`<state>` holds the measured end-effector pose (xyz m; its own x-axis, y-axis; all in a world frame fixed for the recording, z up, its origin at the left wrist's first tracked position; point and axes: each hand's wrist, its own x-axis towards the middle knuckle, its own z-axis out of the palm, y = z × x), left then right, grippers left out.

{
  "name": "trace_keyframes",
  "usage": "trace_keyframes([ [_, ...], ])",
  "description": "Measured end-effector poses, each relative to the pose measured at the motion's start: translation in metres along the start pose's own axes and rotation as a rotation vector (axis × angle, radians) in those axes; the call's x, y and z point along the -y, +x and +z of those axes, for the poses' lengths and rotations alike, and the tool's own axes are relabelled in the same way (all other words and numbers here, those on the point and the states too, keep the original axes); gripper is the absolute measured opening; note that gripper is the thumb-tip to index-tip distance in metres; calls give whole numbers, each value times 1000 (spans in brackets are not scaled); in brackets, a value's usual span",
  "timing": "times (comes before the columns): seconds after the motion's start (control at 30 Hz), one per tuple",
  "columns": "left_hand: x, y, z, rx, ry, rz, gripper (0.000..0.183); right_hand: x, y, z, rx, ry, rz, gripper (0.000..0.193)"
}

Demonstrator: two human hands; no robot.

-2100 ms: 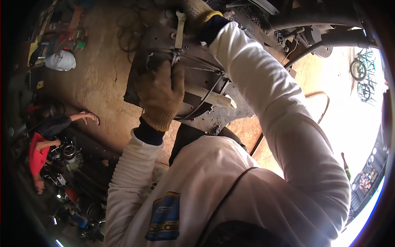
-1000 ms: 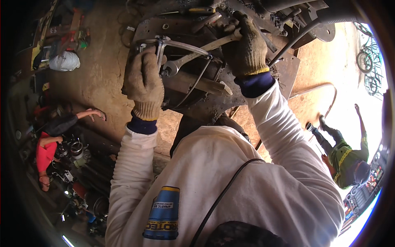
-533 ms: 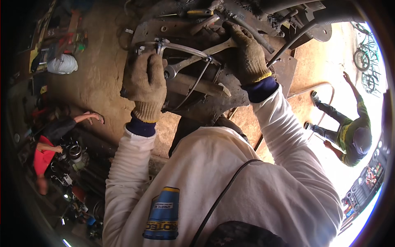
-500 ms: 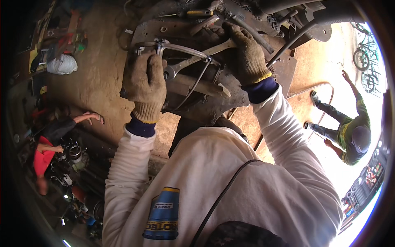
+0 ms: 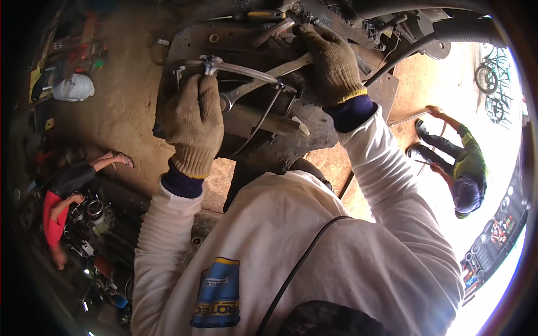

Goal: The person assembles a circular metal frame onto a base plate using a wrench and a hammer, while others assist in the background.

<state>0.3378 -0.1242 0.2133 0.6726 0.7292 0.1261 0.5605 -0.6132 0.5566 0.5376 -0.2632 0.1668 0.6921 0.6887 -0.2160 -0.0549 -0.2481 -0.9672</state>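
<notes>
My left hand (image 5: 193, 120), in a tan knitted glove, has its fingers bent up against a small metal fitting (image 5: 210, 67) on a curved silvery bar (image 5: 246, 71). What lies between the fingertips is mostly hidden. My right hand (image 5: 333, 64), gloved alike, is closed around the far end of a long wrench (image 5: 274, 74). The wrench slants under the curved bar, its ring end beside my left fingers. A thin bent rod (image 5: 263, 119) runs down from the bar. All this is over a dark, greasy metal plate (image 5: 322, 131) in front of me.
On the metalwork lie a yellow-and-black handled tool (image 5: 266, 15) and a short bar (image 5: 273, 32). A thick dark hose (image 5: 403, 56) passes at right. One person (image 5: 468, 168) bends over at right; another (image 5: 59, 207) is beside machine parts at left. A white sack (image 5: 74, 88) sits far left.
The view has shifted slightly, and the metalwork appears a little further left. Both hands keep their places on the fitting and wrench. The person at right has lowered an arm to a long thin line.
</notes>
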Motion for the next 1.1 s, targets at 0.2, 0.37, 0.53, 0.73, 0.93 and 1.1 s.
trace_keyframes([
  [0.2,-2,-6,-2,42,-30,-55,21,-9,61,13,-81,-642,-639,18],
  [0.37,16,-7,3,-49,277,348,20,-15,152,58,131,-845,-756,24],
  [0.53,19,-6,6,-93,424,486,20,-7,203,114,317,-1005,-681,23],
  [0.73,28,-5,9,-87,230,351,17,1,222,136,415,-1001,-612,23],
  [0.93,34,-5,9,-251,418,641,18,5,221,137,442,-955,-594,24],
  [1.1,23,-4,3,-144,29,412,18,12,230,126,383,-908,-656,25],
])
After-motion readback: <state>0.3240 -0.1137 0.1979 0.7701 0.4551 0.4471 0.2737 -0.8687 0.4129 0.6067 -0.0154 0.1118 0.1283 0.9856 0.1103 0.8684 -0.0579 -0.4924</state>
